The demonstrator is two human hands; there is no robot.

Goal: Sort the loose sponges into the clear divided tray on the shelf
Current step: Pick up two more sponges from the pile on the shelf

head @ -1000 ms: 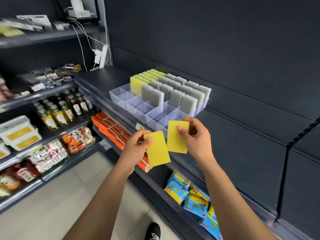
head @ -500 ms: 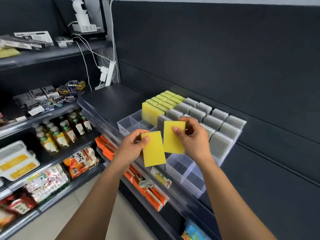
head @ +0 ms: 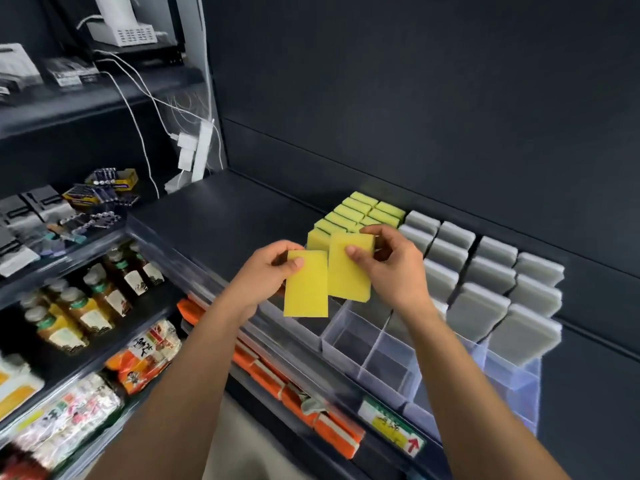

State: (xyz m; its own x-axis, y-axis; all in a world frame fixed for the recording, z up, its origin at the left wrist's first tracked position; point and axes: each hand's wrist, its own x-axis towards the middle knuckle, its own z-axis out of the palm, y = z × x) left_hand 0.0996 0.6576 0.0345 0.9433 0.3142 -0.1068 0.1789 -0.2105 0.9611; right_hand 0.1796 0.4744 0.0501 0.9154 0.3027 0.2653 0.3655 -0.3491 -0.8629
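My left hand [head: 268,271] pinches a yellow sponge [head: 306,285] by its top edge, upright. Beside it, my right hand [head: 393,265] pinches a second yellow sponge [head: 349,268], slightly higher and further back. Both sponges hover over the front left part of the clear divided tray [head: 374,355] on the dark shelf. Behind them, rows of yellow-green sponges [head: 360,211] stand in the tray's left compartments. Grey sponges [head: 485,275] fill the compartments to the right. Several front compartments hold nothing.
The dark shelf surface [head: 225,216] lies bare left of the tray. A price label [head: 391,424] sits on the shelf's front rail. Orange packs [head: 277,379] lie on the shelf below. Bottles [head: 90,299] and snack packets fill shelves at left; white cables [head: 187,150] hang in the corner.
Both hands have carried their sponges up and forward, from below the shelf's front rail to over the tray. The view has closed in on the tray.
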